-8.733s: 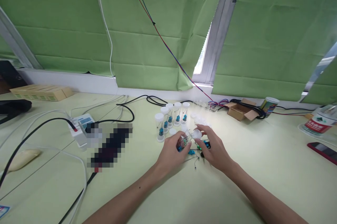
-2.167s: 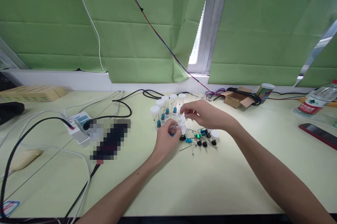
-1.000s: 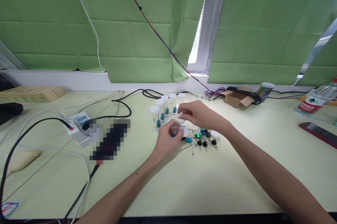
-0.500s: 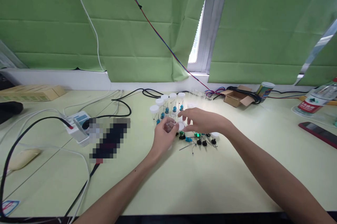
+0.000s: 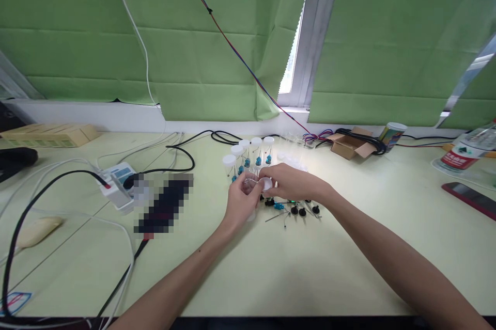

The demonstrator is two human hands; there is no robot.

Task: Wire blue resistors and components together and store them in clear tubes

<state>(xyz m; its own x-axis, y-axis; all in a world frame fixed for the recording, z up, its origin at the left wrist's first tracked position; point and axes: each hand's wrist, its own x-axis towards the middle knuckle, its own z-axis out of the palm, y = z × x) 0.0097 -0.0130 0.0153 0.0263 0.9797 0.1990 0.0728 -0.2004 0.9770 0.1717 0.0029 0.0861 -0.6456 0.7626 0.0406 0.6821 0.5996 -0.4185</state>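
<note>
My left hand [image 5: 241, 200] is wrapped round a small clear jar [image 5: 250, 181] lying on its side, its capped end pointing right. Thin metal leads show faintly through its wall. The fingers of my right hand [image 5: 289, 180] are closed on the jar's white lid [image 5: 266, 184]. Behind my left hand stand several clear jars with white lids [image 5: 256, 141], and blue parts with metal leads [image 5: 258, 161] are inside them. Just in front of my right hand lie a loose blue part [image 5: 278, 206], several black knob-like pieces [image 5: 303, 211] and thin metal rods [image 5: 274, 216].
Loose white lids [image 5: 296, 161] lie behind my right hand. On the left are a power strip [image 5: 116, 185], cables and a pixelated dark object [image 5: 165, 203]. An open cardboard box [image 5: 349, 146], a can [image 5: 392, 136], a bottle [image 5: 463, 152] and a phone [image 5: 470, 198] are on the right.
My right hand has moved slightly left and down, and its fingers have closed on the white lid. My left hand keeps its hold on the jar.
</note>
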